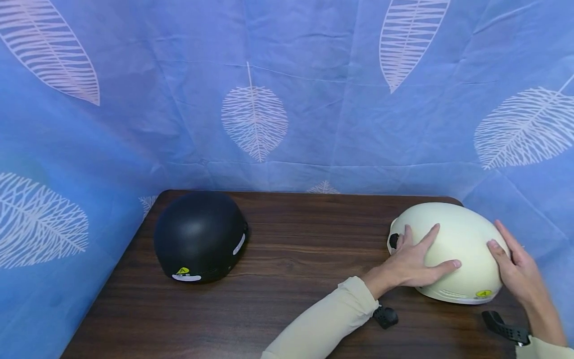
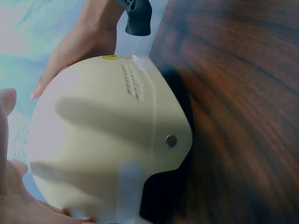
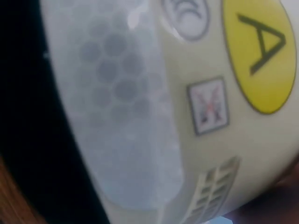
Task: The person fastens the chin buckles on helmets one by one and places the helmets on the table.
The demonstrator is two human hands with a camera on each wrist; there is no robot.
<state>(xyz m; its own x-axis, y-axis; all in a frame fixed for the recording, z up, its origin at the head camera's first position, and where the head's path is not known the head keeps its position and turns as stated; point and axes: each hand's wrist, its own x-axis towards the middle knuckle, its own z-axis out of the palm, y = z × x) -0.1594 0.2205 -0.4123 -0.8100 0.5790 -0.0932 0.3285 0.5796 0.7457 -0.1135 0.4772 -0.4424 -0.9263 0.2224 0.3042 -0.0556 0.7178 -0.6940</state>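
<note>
A cream helmet [image 1: 466, 244] sits dome up at the right end of the table. My left hand [image 1: 414, 262] lies spread over its near left side, the thumb and fingers fairly straight and far apart. On the opposite side, my right hand [image 1: 522, 271] rests along the shell with its fingers extended. In the left wrist view a round rivet [image 2: 171, 140] and a vent grille [image 2: 132, 81] show on the helmet. Close up in the right wrist view are a yellow "A" sticker [image 3: 264, 56] and a pale reflective strip [image 3: 121, 112] by the rim.
A matte black helmet [image 1: 199, 234] stands at the left end of the dark wooden table [image 1: 287, 309]. Behind and beside the table hangs a blue cloth [image 1: 305, 124] with white leaf prints. Black wrist straps [image 1: 504, 326] sit at both cuffs.
</note>
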